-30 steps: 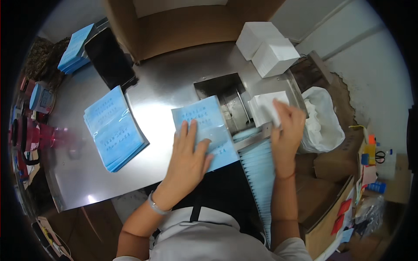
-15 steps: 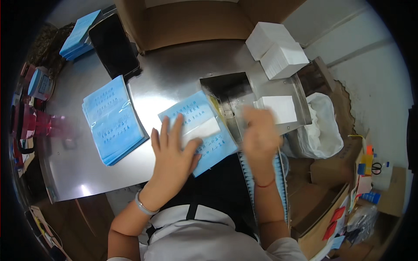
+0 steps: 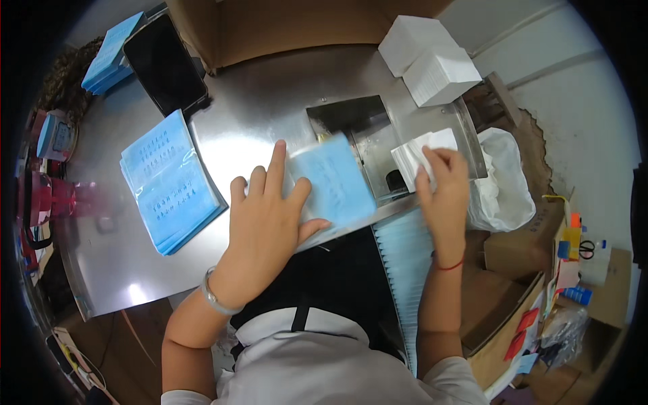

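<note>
My left hand (image 3: 266,219) lies flat, fingers spread, on a blue printed plastic packet (image 3: 334,182) near the front edge of the steel table (image 3: 263,115). My right hand (image 3: 445,189) pinches the near end of a stack of white sheets (image 3: 422,152) that sits in a metal tray (image 3: 358,125) set into the table. A long row of blue packets (image 3: 405,270) runs down toward my lap below the right hand.
A pile of blue packets (image 3: 169,182) lies at the left, a black tablet (image 3: 165,64) behind it. Two white stacks (image 3: 428,57) stand at the back right, a cardboard box (image 3: 270,27) behind. A white plastic bag (image 3: 503,182) hangs at the right.
My right hand has gone from the blue packet back to the white sheets in the tray. The left hand stays pressed on the packet, which now lies closer to the tray.
</note>
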A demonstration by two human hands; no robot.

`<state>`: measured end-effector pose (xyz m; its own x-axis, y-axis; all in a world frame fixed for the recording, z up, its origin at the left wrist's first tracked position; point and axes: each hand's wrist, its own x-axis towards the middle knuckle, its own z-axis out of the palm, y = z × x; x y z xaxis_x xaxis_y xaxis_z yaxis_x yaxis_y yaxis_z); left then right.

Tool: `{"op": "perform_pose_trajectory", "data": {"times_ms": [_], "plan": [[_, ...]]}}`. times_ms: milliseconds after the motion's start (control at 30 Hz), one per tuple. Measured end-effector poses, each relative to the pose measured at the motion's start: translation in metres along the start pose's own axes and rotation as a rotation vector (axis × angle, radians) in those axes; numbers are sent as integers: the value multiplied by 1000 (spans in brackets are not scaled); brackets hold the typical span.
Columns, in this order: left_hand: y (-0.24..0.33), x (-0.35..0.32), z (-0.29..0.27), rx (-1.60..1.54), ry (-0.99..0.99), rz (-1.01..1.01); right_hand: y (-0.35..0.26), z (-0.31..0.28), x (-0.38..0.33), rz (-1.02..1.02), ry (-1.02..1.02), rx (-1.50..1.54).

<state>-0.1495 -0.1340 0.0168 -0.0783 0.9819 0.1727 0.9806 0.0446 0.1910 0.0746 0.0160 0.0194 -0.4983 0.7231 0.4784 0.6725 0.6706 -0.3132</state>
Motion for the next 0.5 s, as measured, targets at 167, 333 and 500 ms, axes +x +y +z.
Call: {"op": "perform_pose_trajectory", "data": {"times_ms": [167, 333, 500], "plan": [[-8, -13, 10, -242, -44, 92, -29, 1, -9, -299, 89, 89], [-14, 5, 8, -412, -35, 83, -87, 36, -42, -433, -168, 56], [32, 4, 0, -464, -85, 263, -58, 75, 10, -177, -712, 6]]}}
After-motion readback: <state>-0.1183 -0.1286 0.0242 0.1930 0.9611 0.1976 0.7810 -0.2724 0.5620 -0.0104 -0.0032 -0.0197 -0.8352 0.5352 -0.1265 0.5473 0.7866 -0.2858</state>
